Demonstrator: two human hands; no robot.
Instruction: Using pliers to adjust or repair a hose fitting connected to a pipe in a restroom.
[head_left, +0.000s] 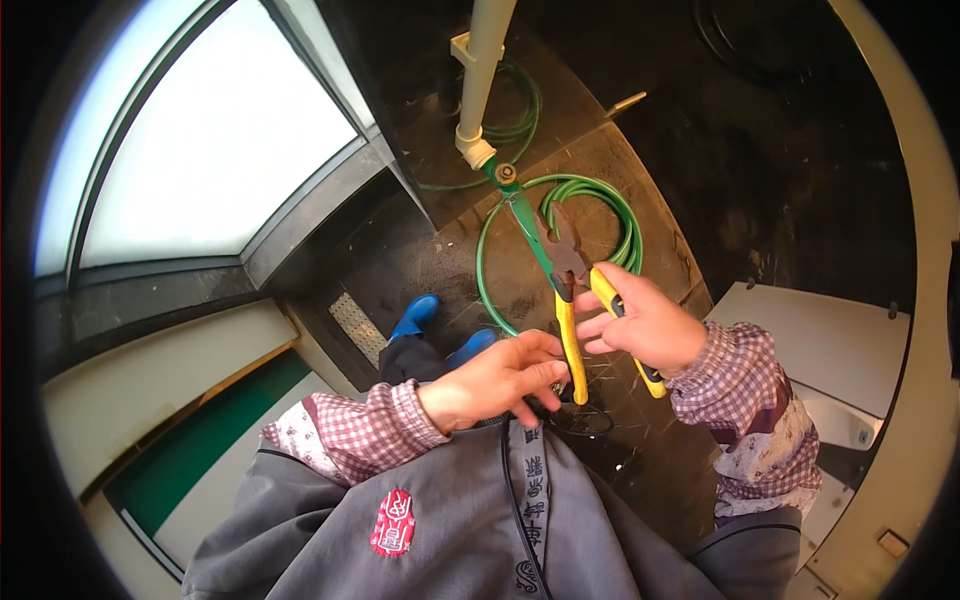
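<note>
A pair of pliers with rusty dark jaws and yellow-and-black handles is held up in front of me, its handles spread wide apart. My right hand has its thumb and palm at the right handle, while its fingers reach between the two handles. My left hand meets the left handle with thumb and fingertips, the other fingers loosely bent. Beyond the jaws, a green pipe with a brass fitting runs down from a white pipe. The jaws overlap the green pipe in view; whether they touch cannot be told.
A green hose lies coiled on the dark wet floor, with another coil behind glass. To the left are a bright window and a metal floor grate. My blue boots stand below; a pale panel is at right.
</note>
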